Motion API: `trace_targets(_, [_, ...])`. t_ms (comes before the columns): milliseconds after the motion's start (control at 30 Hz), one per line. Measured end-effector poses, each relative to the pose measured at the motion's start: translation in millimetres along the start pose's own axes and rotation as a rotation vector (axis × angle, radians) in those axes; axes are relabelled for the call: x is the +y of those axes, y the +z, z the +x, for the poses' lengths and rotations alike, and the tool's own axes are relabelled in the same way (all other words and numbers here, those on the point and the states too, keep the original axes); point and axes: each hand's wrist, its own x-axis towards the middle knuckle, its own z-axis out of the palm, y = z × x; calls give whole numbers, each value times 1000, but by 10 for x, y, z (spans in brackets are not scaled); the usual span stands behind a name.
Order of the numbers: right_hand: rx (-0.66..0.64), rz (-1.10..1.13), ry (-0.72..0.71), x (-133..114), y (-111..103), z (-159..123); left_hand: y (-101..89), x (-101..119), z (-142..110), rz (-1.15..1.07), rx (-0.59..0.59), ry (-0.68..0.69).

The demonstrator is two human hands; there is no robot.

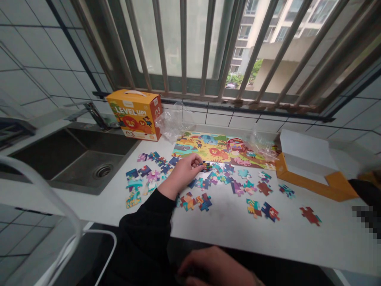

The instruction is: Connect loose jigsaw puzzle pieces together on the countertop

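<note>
**A:** What's closest to us?

**B:** The right hand (214,266), low in the frame and below the edge of the counter (226,230). It's blurred, with the fingers curled. I can't tell if they're closed on anything.

**A:** And the left hand (181,174)?

**B:** It reaches in from the lower left in a black sleeve (143,234) and sits over the counter near the middle of the frame. Its thumb and fingertips look pinched together on a small puzzle piece (205,166).

**A:** How far along is it?

**B:** A lot is undone. Dozens of loose pieces (188,201) lie across the counter, some in small clumps, with a red one (310,215) out at the right.

**A:** And that picture past them?

**B:** The picture (205,147) lies against the wall, its colors running edge to edge, with a clear bag (258,143) over its right part. I can't make out seams, so it could be joined pieces or a printed sheet.

**A:** What's behind all that?

**B:** An orange box (133,115) stands at the upper left, with a white tray (306,159) at the right. The sink (77,159) and tap (95,113) are at the left, and window bars (184,39) fill the top.
</note>
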Motion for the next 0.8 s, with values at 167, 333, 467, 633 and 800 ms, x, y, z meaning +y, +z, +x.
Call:
trace_targets(167, [872,-280,-36,157,-955,233,194,187,-126,-168,-187,81])
trace_targets(333, [936,-461,-56,404,-1254,552,252,229,-196,-249,-236,88])
trace_targets(467, [924,-388,-17,507,-1159,530,211,241,-178,-186,-214,125])
trace_targets(633, [1171,-235,211,523,-1287,408,5,241,-140,138,53,131])
trace_targets(800, [1316,-41,292,640,-1394,381,-413,140,-410,410,208,-3])
